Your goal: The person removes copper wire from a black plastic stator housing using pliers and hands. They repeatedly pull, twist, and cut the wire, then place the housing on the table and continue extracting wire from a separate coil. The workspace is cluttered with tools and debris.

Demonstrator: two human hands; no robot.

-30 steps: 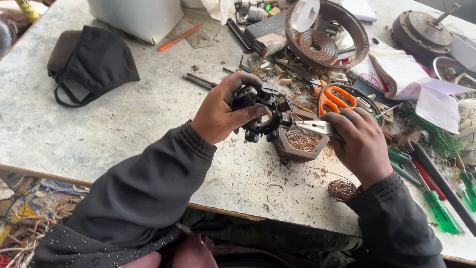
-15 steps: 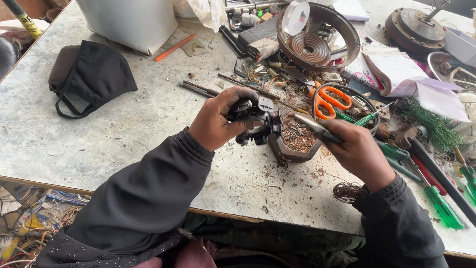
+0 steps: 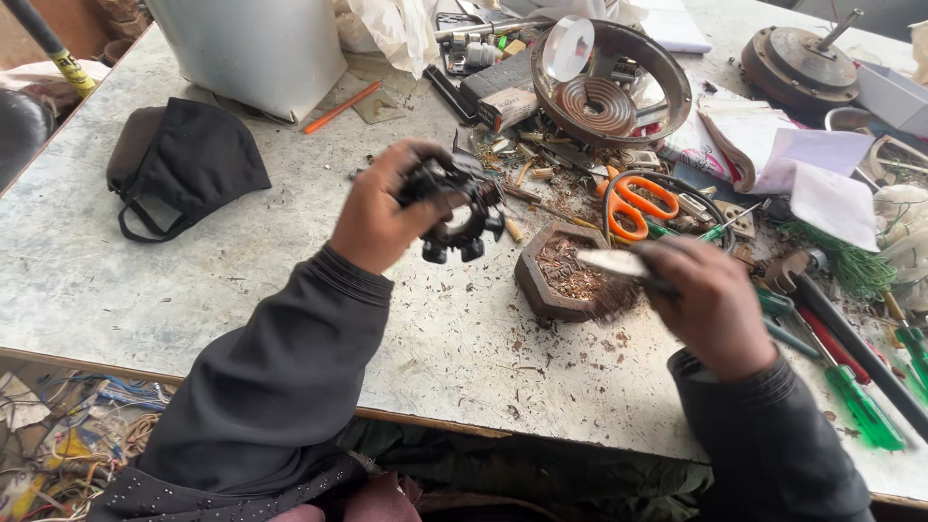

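My left hand [image 3: 379,211] grips a black ring-shaped motor core [image 3: 457,211] with stubby teeth, held up above the worn white table [image 3: 193,280]. My right hand [image 3: 710,300] holds a small flat metal blade [image 3: 611,262], its tip pointing left over a brown hexagonal dish [image 3: 565,285] filled with wire scraps. The two hands are apart, the dish between them. Dark long sleeves cover both arms.
Orange-handled scissors [image 3: 638,205] lie behind the dish. A round metal fan housing [image 3: 611,82] and a motor rotor [image 3: 797,58] sit at the back. Green and red screwdrivers [image 3: 851,387] lie at the right. A black face mask [image 3: 188,164] and white container [image 3: 251,48] stand left.
My hands have drawn apart. The left lifted the black core up and to the left. The right pulled the blade away to the right, over the dish.
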